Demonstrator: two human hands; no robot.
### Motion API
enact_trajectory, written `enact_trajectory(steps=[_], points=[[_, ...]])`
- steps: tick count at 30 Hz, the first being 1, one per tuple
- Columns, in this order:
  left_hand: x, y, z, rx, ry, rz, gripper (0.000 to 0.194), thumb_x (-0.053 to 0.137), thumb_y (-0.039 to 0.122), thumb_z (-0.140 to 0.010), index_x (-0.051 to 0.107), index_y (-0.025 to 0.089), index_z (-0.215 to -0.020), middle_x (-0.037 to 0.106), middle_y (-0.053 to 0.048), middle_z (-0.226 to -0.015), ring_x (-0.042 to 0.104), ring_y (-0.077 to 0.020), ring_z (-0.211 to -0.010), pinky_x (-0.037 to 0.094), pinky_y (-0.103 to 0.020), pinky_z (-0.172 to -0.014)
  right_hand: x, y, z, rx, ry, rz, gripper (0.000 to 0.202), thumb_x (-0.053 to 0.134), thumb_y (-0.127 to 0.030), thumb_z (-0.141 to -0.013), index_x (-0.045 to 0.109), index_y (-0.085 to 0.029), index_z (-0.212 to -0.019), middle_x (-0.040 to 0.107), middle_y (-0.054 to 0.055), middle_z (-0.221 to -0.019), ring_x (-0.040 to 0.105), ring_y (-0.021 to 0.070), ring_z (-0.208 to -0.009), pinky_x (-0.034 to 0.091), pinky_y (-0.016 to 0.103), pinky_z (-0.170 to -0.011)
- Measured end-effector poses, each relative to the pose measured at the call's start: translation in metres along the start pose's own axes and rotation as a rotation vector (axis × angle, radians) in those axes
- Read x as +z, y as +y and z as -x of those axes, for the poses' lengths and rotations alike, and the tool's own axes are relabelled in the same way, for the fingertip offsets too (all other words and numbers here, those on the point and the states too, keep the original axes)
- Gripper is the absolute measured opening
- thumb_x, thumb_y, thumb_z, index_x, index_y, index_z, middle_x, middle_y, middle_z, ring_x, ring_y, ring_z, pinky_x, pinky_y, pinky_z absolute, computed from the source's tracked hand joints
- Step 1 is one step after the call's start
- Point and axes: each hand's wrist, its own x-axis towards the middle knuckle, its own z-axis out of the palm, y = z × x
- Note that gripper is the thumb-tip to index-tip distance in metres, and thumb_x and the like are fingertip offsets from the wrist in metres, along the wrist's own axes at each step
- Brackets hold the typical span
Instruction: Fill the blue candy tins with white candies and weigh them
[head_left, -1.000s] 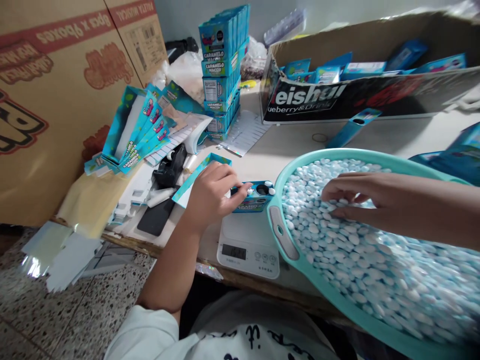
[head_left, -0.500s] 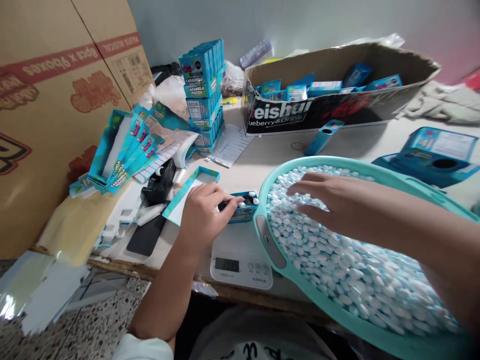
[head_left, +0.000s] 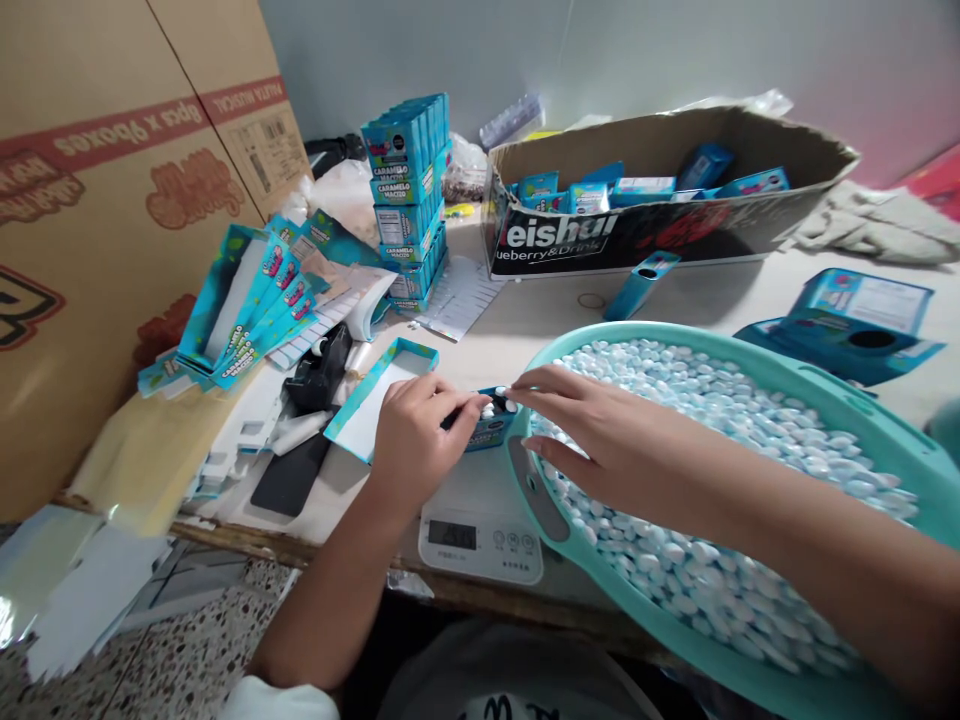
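A small blue box [head_left: 491,430] with white candies in its dark opening stands behind the digital scale [head_left: 481,545]. My left hand [head_left: 427,430] grips the box at its left end, thumb and fingers closed on it. My right hand [head_left: 566,415] reaches over the rim of the turquoise tub [head_left: 637,600], its fingertips at the box's right end and its thumb apart from the fingers. Whether it holds a candy is hidden. White and pale blue candies [head_left: 697,570] fill the tub. Left of the box lies an open blue tray with a white inside [head_left: 375,405].
Stacked blue boxes [head_left: 409,200] stand at the back, beside a cardboard carton [head_left: 637,235] holding more. Blue trays [head_left: 247,310], a black tape dispenser [head_left: 319,370] and a dark phone-like slab [head_left: 291,480] lie left. Other blue boxes [head_left: 641,285] lie behind and right of the tub.
My right hand has moved left from above the candies to the small box. My left hand stays on the box. The view has shifted slightly.
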Motion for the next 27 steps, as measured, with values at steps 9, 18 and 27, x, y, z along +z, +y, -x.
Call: enact_trajectory(steps=[9, 18, 27], points=[[-0.006, 0.006, 0.000, 0.003, -0.110, -0.054, 0.023, 0.058, 0.022, -0.097, 0.081, 0.021, -0.103, 0.065, -0.005, -0.084, 0.064, -0.0210, -0.082, 0.048, -0.037, -0.076, -0.008, -0.006, 0.007, -0.003, -0.062, -0.026, 0.053, 0.042, -0.022, -0.101, 0.050, -0.021, -0.153, 0.052, 0.019, -0.149, 0.066, 0.0316, -0.119, 0.064, 0.045, -0.086], [0.005, 0.004, 0.000, -0.156, 0.020, 0.057, 0.014, 0.071, 0.035, -0.094, 0.072, 0.022, -0.089, 0.067, 0.000, -0.078, 0.061, -0.0153, -0.070, 0.047, -0.031, -0.069, -0.006, 0.007, 0.004, 0.054, 0.004, -0.040, 0.048, 0.037, -0.025, -0.103, 0.059, -0.016, -0.145, 0.057, 0.019, -0.145, 0.067, 0.0303, -0.121, 0.061, 0.048, -0.097], [0.005, 0.002, 0.001, -0.212, 0.052, 0.206, 0.037, 0.055, 0.057, -0.101, 0.065, 0.022, -0.098, 0.058, 0.001, -0.074, 0.058, -0.0145, -0.068, 0.044, -0.029, -0.062, -0.015, 0.010, 0.003, 0.112, -0.005, -0.081, 0.046, 0.033, -0.030, -0.105, 0.069, -0.015, -0.130, 0.063, 0.020, -0.138, 0.067, 0.0301, -0.119, 0.058, 0.050, -0.102]])
